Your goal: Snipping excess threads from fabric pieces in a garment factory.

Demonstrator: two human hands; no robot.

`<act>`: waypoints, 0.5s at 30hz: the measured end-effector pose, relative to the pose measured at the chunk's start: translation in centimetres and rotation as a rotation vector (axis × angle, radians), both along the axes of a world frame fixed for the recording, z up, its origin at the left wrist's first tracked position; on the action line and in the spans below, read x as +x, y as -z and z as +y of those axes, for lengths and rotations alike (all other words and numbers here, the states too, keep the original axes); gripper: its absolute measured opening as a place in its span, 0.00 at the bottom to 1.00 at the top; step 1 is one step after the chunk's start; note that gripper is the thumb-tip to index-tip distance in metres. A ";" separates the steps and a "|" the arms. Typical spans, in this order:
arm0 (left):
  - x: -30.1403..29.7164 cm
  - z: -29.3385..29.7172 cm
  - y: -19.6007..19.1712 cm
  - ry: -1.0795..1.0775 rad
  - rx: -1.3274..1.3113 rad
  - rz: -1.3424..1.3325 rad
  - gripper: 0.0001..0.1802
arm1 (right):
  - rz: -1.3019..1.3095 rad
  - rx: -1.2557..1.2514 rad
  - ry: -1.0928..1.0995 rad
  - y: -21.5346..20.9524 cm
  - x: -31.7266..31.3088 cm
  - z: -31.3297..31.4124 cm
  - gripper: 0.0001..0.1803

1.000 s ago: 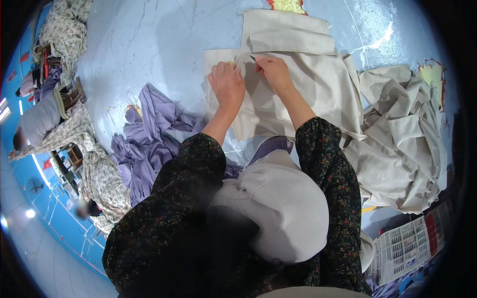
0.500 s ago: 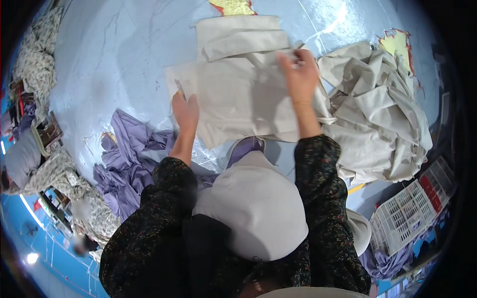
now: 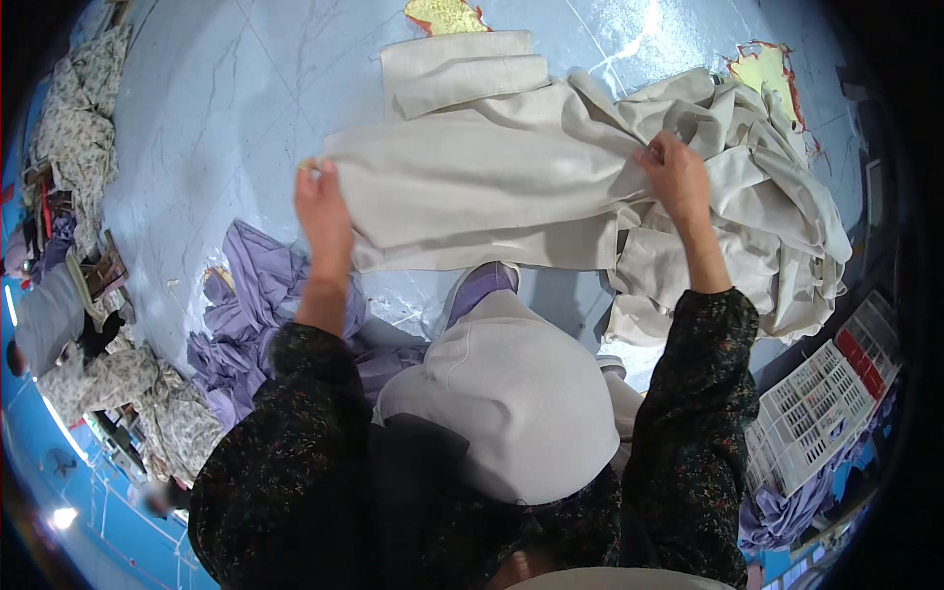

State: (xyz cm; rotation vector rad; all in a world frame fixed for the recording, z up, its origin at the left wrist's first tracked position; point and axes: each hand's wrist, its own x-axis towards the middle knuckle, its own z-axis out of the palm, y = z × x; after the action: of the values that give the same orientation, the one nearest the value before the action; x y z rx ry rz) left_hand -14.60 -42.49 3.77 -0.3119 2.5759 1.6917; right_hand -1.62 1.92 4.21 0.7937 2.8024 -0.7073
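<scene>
A length of beige fabric (image 3: 482, 177) is spread across the blue-grey floor in front of me, with folds running crosswise. My left hand (image 3: 324, 216) is closed at the cloth's left edge, pinching it between thumb and fingers. Near the right end, my right hand (image 3: 678, 177) grips a gathered part of the same cloth, where it runs into a crumpled beige heap (image 3: 767, 216). Beyond the held layer, flat folded beige layers (image 3: 457, 59) show. The cloth's near edge lies just in front of my purple shoe (image 3: 482, 292).
Crumpled purple fabric (image 3: 261, 315) lies on the floor at the left. A white plastic crate (image 3: 806, 433) with a red strip stands at the lower right. Yellow patches (image 3: 445, 15) break the floor's surface at the far side. Floral cloth (image 3: 79, 128) hangs at the far left.
My hands have moved apart, left hand leftward, right hand rightward and nearer. The upper cloth layer is now stretched between them. The right hand has taken hold of fabric by the heap.
</scene>
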 end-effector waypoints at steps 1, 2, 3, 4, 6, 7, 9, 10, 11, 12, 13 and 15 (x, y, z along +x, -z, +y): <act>-1.2 0.7 -1.7 -0.015 0.106 -0.006 0.14 | 0.025 0.002 -0.052 -1.5 -0.5 0.9 0.19; -2.2 0.9 -3.8 -0.032 0.200 -0.006 0.14 | 0.033 0.002 -0.051 -3.7 -1.3 1.3 0.19; -3.0 0.3 -6.3 -0.033 0.187 0.013 0.14 | 0.088 -0.119 0.014 -6.2 -2.5 0.8 0.18; -3.4 0.0 -8.0 0.005 0.200 0.078 0.13 | 0.130 -0.226 0.083 -8.0 -3.0 0.5 0.18; -2.6 -0.8 -9.7 0.044 0.211 0.152 0.13 | 0.296 -0.268 0.072 -9.9 -2.7 -0.5 0.17; -1.7 -1.4 -10.4 -0.008 0.125 0.173 0.13 | 0.454 -0.311 0.061 -10.3 -2.3 -1.0 0.16; -0.3 -2.4 -10.3 -0.060 0.047 0.198 0.12 | 0.472 -0.396 0.133 -9.0 0.0 -2.5 0.13; 0.7 -3.0 -8.6 -0.030 0.049 0.126 0.12 | 0.415 -0.393 0.151 -7.8 1.5 -2.9 0.13; 1.4 -3.5 -6.6 0.002 0.051 0.055 0.12 | 0.359 -0.389 0.171 -6.2 2.9 -3.1 0.14; 1.8 -4.6 -4.1 0.027 -0.095 0.001 0.13 | 0.378 -0.459 0.192 -3.7 4.0 -3.5 0.14; 2.0 -5.9 -1.3 0.051 -0.240 -0.057 0.15 | 0.394 -0.528 0.215 -1.2 4.9 -4.0 0.14; 2.4 -7.9 3.4 0.082 -0.351 -0.147 0.16 | 0.205 -0.415 0.237 1.8 5.6 -4.7 0.15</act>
State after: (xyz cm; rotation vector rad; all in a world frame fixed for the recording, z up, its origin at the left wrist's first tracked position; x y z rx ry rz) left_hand -12.15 -50.36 0.38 -0.3234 2.7213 1.1392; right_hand 3.93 -2.83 2.40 1.0223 2.6029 -1.4242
